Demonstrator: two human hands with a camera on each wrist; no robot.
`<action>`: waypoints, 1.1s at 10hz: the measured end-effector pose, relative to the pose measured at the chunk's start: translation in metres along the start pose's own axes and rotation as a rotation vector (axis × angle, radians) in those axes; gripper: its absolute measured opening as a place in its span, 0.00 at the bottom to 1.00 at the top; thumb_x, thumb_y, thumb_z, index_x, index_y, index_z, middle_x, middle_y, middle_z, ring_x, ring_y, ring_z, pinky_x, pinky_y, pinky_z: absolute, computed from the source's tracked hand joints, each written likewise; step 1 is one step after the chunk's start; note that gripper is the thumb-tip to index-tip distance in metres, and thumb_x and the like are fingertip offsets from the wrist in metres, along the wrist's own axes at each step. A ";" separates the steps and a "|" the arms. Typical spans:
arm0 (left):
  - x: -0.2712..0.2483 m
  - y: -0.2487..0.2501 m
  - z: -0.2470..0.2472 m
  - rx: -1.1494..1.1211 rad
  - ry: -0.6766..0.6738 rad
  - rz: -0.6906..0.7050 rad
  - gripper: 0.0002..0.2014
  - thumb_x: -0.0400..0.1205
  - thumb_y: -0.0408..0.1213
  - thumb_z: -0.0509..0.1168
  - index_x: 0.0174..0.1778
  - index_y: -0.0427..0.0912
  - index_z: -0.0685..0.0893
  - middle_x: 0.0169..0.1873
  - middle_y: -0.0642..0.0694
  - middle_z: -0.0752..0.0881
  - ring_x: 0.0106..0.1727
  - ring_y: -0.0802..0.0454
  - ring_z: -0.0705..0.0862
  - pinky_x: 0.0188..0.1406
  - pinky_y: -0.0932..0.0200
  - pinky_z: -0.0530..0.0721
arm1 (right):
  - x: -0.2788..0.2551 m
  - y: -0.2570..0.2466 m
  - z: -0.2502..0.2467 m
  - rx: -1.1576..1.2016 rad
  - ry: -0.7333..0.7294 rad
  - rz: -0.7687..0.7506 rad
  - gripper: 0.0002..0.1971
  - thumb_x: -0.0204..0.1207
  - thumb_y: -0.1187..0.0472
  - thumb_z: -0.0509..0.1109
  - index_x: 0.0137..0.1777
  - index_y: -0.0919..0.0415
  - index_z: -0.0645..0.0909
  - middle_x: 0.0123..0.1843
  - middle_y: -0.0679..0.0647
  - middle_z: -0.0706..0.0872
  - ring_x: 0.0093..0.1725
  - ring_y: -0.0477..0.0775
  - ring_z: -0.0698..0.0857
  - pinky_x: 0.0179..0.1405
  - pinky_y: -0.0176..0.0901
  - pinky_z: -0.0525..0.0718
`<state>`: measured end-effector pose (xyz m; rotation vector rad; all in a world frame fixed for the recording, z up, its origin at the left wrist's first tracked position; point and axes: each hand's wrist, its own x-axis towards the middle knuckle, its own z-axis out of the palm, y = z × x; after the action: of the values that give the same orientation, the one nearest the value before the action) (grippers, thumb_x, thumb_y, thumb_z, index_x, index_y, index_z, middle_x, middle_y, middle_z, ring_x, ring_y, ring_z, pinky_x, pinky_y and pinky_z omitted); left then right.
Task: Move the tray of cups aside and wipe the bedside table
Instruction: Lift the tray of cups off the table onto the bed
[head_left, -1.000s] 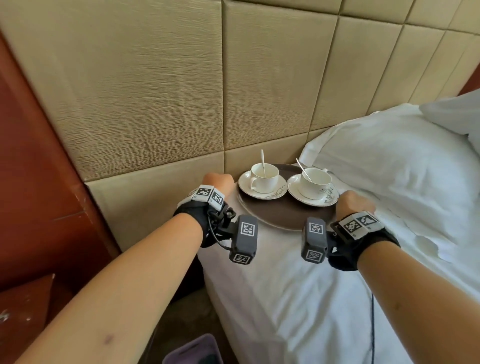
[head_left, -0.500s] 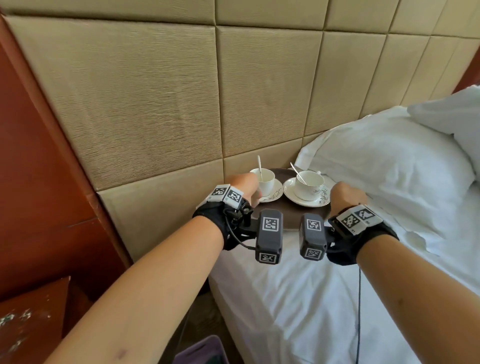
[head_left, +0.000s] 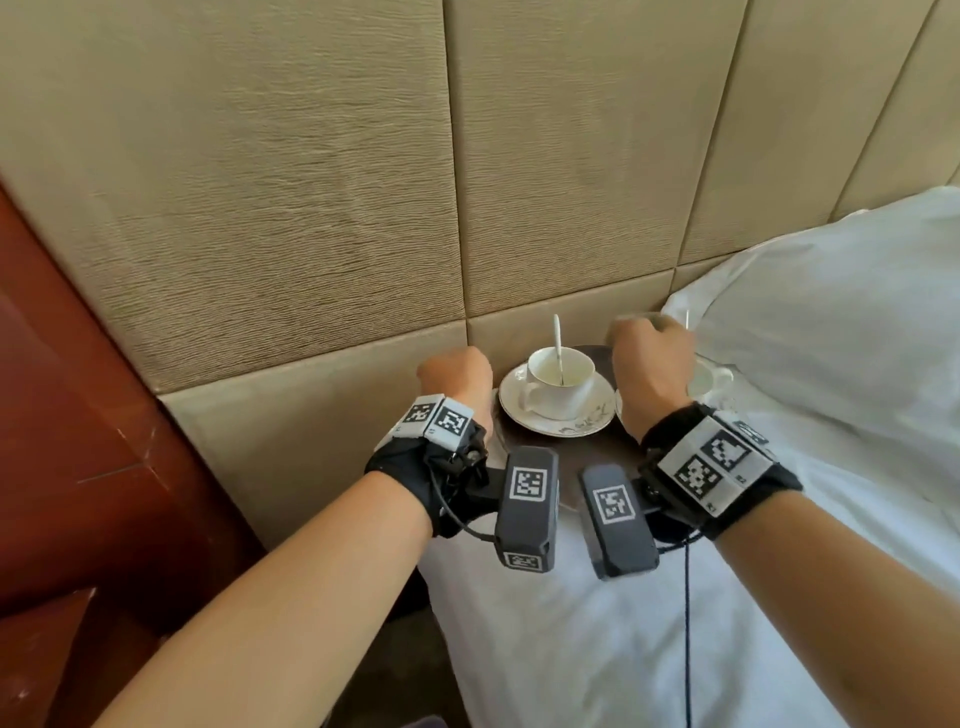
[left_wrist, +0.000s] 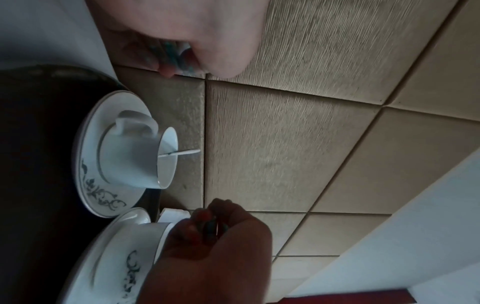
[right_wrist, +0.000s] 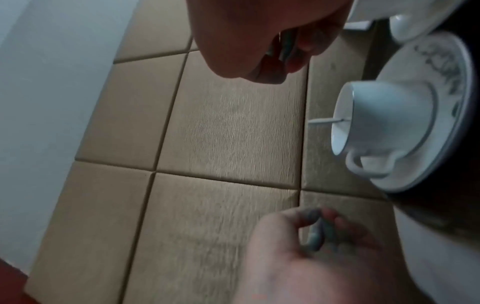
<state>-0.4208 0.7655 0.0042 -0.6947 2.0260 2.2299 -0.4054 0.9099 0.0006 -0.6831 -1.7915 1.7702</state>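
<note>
A dark round tray (head_left: 605, 449) rests on the white bed's corner by the padded wall. On it a white cup (head_left: 560, 383) with a spoon stands on a patterned saucer. A second cup (head_left: 712, 375) is mostly hidden behind my right hand (head_left: 650, 364). My left hand (head_left: 457, 375) hovers at the tray's left edge. Both hands are curled into fists and hold nothing, as the wrist views show: left hand (left_wrist: 182, 41), right hand (right_wrist: 272, 41). The tray (left_wrist: 39, 144) and near cup (right_wrist: 384, 123) lie beside them.
A beige padded headboard wall (head_left: 311, 208) stands right behind the tray. A white pillow (head_left: 831, 338) lies to the right, touching the tray's far side. Red-brown wooden furniture (head_left: 78, 467) fills the left, with a dark gap between it and the bed.
Both hands have let go of the tray's rim. The right hand rose and moved in front of the right cup. The tray stays on the bed.
</note>
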 end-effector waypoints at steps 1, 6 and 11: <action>-0.004 -0.008 0.001 0.003 0.075 -0.080 0.19 0.78 0.30 0.54 0.62 0.31 0.82 0.58 0.36 0.87 0.58 0.38 0.87 0.50 0.53 0.83 | -0.005 0.005 -0.001 0.013 -0.098 -0.012 0.11 0.66 0.65 0.63 0.43 0.72 0.81 0.34 0.58 0.77 0.36 0.54 0.74 0.33 0.44 0.71; -0.036 -0.042 0.002 -0.037 0.084 -0.151 0.11 0.80 0.29 0.53 0.36 0.35 0.79 0.28 0.43 0.78 0.27 0.50 0.74 0.28 0.62 0.75 | -0.005 0.018 -0.051 0.146 -0.049 -0.038 0.08 0.64 0.67 0.62 0.32 0.54 0.78 0.32 0.52 0.81 0.33 0.53 0.77 0.35 0.45 0.75; -0.089 -0.058 0.050 -0.130 0.127 0.070 0.22 0.81 0.36 0.58 0.71 0.31 0.76 0.67 0.32 0.82 0.62 0.36 0.85 0.47 0.53 0.79 | 0.027 0.017 -0.103 0.318 -0.115 -0.186 0.10 0.60 0.71 0.62 0.26 0.54 0.74 0.28 0.54 0.78 0.30 0.53 0.73 0.29 0.40 0.70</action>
<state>-0.3365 0.8440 -0.0159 -0.8082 2.0033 2.4342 -0.3556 1.0042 -0.0151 -0.2835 -1.5377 1.9369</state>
